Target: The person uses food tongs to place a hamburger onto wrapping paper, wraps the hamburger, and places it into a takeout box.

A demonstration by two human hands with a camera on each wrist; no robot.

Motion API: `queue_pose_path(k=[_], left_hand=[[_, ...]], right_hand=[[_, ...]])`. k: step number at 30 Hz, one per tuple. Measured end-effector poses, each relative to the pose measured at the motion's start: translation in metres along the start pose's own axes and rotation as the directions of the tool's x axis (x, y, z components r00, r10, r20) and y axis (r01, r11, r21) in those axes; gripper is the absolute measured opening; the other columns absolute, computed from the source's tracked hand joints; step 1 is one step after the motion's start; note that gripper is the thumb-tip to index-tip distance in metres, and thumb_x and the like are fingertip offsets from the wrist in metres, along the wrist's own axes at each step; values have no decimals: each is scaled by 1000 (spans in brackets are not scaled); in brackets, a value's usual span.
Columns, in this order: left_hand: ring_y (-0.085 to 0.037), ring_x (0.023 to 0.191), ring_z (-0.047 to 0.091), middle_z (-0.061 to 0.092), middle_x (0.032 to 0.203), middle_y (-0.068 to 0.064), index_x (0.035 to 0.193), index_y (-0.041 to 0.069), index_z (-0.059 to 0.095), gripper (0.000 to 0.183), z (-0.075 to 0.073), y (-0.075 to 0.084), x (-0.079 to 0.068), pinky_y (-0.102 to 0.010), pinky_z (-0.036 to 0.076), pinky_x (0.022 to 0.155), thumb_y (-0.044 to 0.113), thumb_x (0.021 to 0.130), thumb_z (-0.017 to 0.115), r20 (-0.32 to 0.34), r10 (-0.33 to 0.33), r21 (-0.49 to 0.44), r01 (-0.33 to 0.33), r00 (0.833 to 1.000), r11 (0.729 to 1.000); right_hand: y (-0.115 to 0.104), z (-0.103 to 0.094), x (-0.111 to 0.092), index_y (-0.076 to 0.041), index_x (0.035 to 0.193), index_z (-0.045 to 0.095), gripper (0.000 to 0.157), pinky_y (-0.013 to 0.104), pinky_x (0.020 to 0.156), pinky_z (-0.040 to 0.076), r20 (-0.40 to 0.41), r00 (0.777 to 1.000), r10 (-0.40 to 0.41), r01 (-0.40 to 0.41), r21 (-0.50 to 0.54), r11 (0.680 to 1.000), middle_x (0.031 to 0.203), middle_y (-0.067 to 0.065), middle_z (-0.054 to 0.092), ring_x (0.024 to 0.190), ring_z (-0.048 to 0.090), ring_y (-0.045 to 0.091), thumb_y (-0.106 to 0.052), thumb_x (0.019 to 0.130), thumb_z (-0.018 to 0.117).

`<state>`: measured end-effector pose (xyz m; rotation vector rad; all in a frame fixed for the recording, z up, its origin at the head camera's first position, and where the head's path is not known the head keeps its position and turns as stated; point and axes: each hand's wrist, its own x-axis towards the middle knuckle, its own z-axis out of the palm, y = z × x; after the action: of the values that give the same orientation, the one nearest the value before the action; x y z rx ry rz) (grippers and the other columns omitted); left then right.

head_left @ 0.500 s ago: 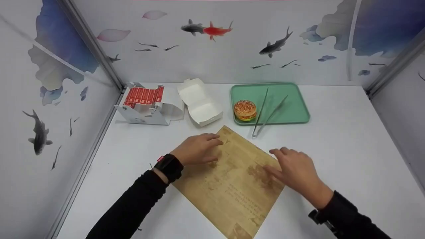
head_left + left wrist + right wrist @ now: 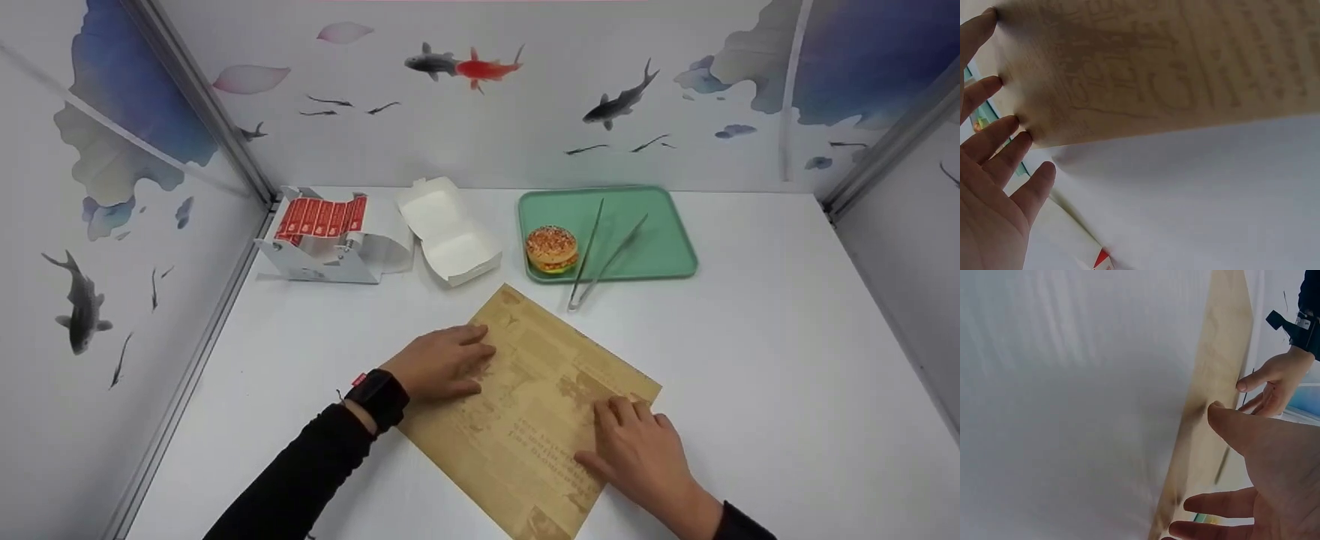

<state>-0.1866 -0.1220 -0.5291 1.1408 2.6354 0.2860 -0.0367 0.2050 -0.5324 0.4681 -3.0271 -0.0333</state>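
A brown printed sheet of wrapping paper (image 2: 525, 390) lies flat on the white table, turned so that one corner points away from me. My left hand (image 2: 441, 364) rests on its left side; in the left wrist view the fingers are spread, most fingertips touching the paper (image 2: 1145, 73). My right hand (image 2: 641, 450) is at the sheet's right edge with fingers extended over it. The right wrist view shows that thumb (image 2: 1230, 424) and several fingers at the paper (image 2: 1219, 343). Neither hand grips anything.
Behind the paper, a green tray (image 2: 645, 251) bears a burger (image 2: 553, 247) and metal tongs (image 2: 579, 289), whose joined end overhangs the front rim. To its left stand an open white burger box (image 2: 454, 244) and a white holder (image 2: 330, 266) with red packets (image 2: 322, 217).
My right hand has come down and toward me along the paper's right edge, uncovering its right corner. The left hand has shifted slightly toward me. The paper stays nearly in place.
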Motion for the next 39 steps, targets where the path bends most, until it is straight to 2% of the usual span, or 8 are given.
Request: queue_pose_path(k=[7, 15, 19, 22, 26, 30, 35, 39], left_hand=[[-29, 158, 43, 43, 171, -12, 155, 18, 58, 63, 2, 3, -4, -45, 39, 128, 47, 101, 72, 7, -7, -1, 7, 1000, 1000], [-30, 156, 46, 45, 169, -12, 154, 20, 58, 65, 5, 10, -9, -47, 41, 126, 51, 100, 73, 8, -12, 19, 12, 1000, 1000], [-30, 154, 46, 46, 167, -10, 154, 23, 59, 67, 8, 16, -14, -52, 46, 120, 57, 98, 73, 6, -28, 40, 28, 1000, 999], [-28, 147, 50, 51, 161, -8, 151, 25, 61, 66, 11, 21, -18, -52, 50, 110, 60, 96, 73, -21, -34, 72, 35, 999, 997], [-24, 130, 56, 59, 146, -6, 146, 27, 64, 65, 16, 30, -21, -46, 51, 97, 64, 93, 74, -71, -15, 144, 25, 997, 989], [-22, 118, 57, 62, 134, -5, 143, 29, 64, 66, 20, 41, -23, -43, 50, 92, 69, 92, 72, -93, 1, 199, 18, 996, 980], [-22, 112, 57, 61, 127, -4, 141, 28, 63, 67, 24, 51, -26, -40, 48, 86, 72, 91, 71, -113, 16, 225, 10, 993, 974], [-21, 109, 57, 61, 123, -4, 138, 28, 65, 66, 25, 55, -26, -39, 47, 84, 72, 90, 72, -123, 10, 244, 20, 992, 970]], right_hand=[[6, 3, -1, -9, 133, 68, 78, 48, 76, 56, 15, 1000, 4, -5, 19, 1000, 126, 12, 68, 111, 67, 32, -67, 83, 82], [26, 0, 4, -9, 134, 69, 77, 52, 79, 58, 67, 998, -5, 0, 78, 997, 131, 14, 66, 118, 67, 35, -62, 82, 85], [40, -2, 11, -5, 138, 67, 80, 56, 85, 60, 117, 993, -30, 15, 124, 992, 136, 18, 65, 120, 68, 38, -60, 83, 86], [52, -2, 19, 0, 140, 66, 80, 57, 92, 60, 132, 990, -49, 27, 170, 985, 142, 22, 64, 123, 68, 42, -53, 84, 88], [67, 3, 28, 6, 142, 64, 78, 58, 101, 57, 100, 992, -80, 55, 232, 971, 149, 28, 60, 127, 67, 47, -43, 87, 89], [78, 9, 37, 7, 144, 62, 74, 61, 104, 55, 47, 993, -108, 92, 253, 963, 152, 29, 58, 130, 64, 49, -39, 91, 86], [87, 14, 47, 6, 142, 63, 68, 63, 108, 52, 1, 991, -132, 127, 254, 959, 150, 27, 60, 135, 63, 45, -35, 93, 85], [89, 14, 50, 6, 141, 64, 67, 61, 108, 53, -15, 989, -144, 143, 261, 955, 150, 27, 61, 131, 64, 46, -34, 92, 85]])
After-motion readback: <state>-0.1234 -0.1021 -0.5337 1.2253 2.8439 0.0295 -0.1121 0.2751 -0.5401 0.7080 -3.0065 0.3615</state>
